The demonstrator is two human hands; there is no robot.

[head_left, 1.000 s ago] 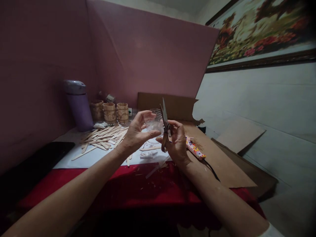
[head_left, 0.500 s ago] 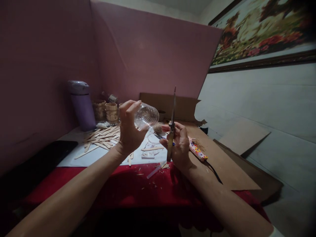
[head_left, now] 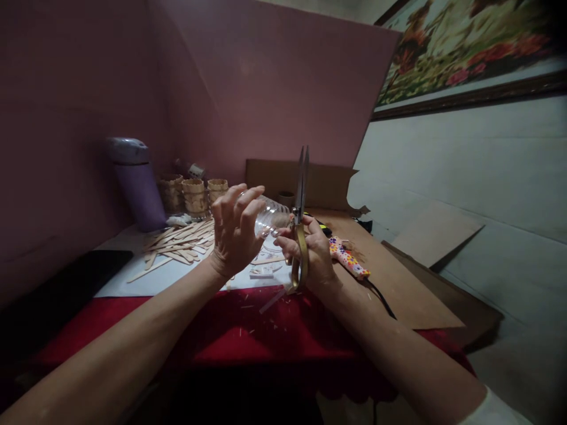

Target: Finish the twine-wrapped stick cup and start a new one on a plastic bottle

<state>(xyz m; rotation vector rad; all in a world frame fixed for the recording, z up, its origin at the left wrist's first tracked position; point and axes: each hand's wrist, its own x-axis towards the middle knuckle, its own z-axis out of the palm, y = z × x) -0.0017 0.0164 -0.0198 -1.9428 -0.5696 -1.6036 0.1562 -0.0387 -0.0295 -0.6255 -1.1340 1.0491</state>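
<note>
My left hand (head_left: 237, 233) is wrapped round a clear ribbed plastic bottle piece (head_left: 271, 218), held tilted above the table. Its lower part is hidden behind my fingers. In my right hand (head_left: 312, 251) is a pair of scissors (head_left: 300, 218) with brass-coloured handles, blades pointing up and slightly parted. The right fingertips reach close to the bottle piece's right end; whether they touch it, I cannot tell. Below the hands, a small clear packet (head_left: 262, 271) lies on white paper, and small scraps are scattered on the red cloth (head_left: 212, 330).
Craft sticks (head_left: 179, 245) lie piled at left, before several wooden cups (head_left: 195, 198) and a purple tumbler (head_left: 139, 189). A flower-patterned glue gun (head_left: 349, 260) with a black cord rests on the cardboard (head_left: 398, 289) at right. A dark flat object (head_left: 106, 271) sits at far left.
The scissors have turned so that both blades and handle loops show. The bottle piece has tilted and come closer to the right hand. My view has shifted slightly.
</note>
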